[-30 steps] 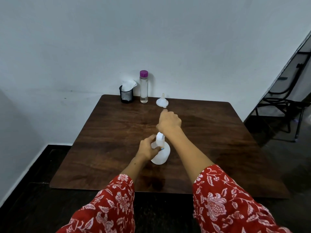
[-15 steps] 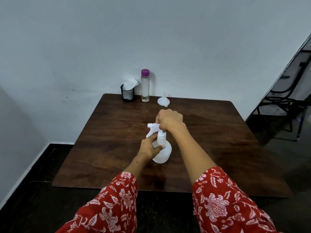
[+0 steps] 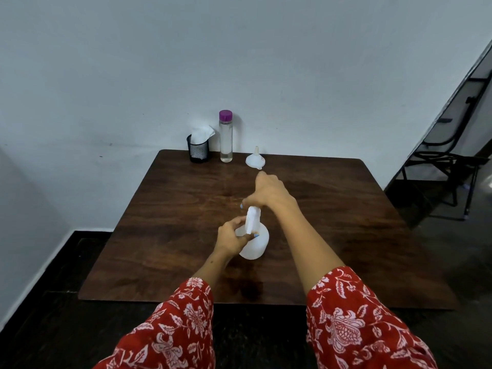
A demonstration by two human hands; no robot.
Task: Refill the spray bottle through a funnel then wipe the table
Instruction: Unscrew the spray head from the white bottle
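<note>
Plastic spray bottle (image 3: 254, 242) seems light; we steady its shoulder with left hand (image 3: 231, 237), right hand (image 3: 269, 193) gripping the sprayer head (image 3: 252, 218).

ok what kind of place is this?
Probably a plain indoor room staged for the task: a bare white wall, a dark wooden table pushed against it, and a folding chair to the side.

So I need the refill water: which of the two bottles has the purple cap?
The tall clear bottle standing at the table's far edge, between the mesh cup and funnel. The white spray bottle in both hands has none.
</note>
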